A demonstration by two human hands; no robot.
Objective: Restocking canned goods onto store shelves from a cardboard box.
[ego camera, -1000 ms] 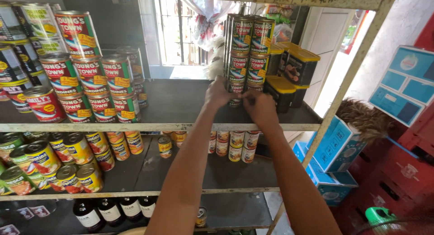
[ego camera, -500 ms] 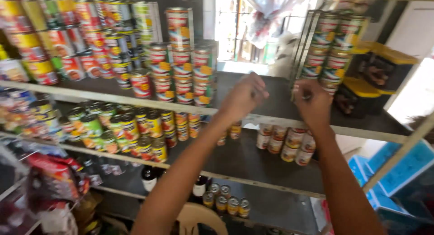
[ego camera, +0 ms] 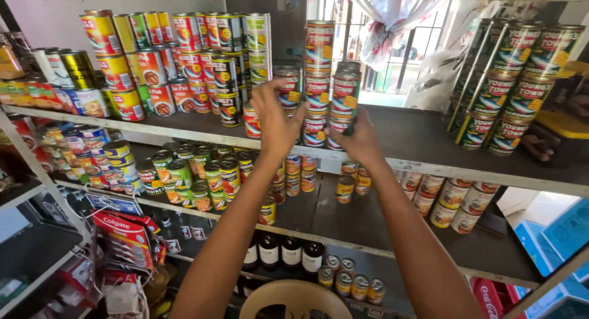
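Three tall columns of red-and-green cans stand in the middle of the dark upper shelf (ego camera: 423, 141). My left hand (ego camera: 276, 119) is raised against the left column (ego camera: 288, 85), with fingers and thumb curled around one of its cans. My right hand (ego camera: 361, 141) grips the lowest cans of the right column (ego camera: 345, 98). The middle column (ego camera: 319, 55) rises tallest between them, and neither hand touches it. Both forearms reach up from the bottom of the view.
Stacked yellow, red and green cans (ego camera: 184, 55) fill the shelf's left part. Leaning columns of green cans (ego camera: 509, 79) stand at right. The lower shelf holds more cans (ego camera: 202, 178), with dark bottles (ego camera: 288, 251) beneath. Toothpaste packs (ego camera: 119, 230) hang at left. A barred window (ego camera: 392, 55) is behind.
Both hands moved left along the upper shelf, from the green can columns at right to the red-and-green columns in the middle, and closed on them. The view swung left with them.
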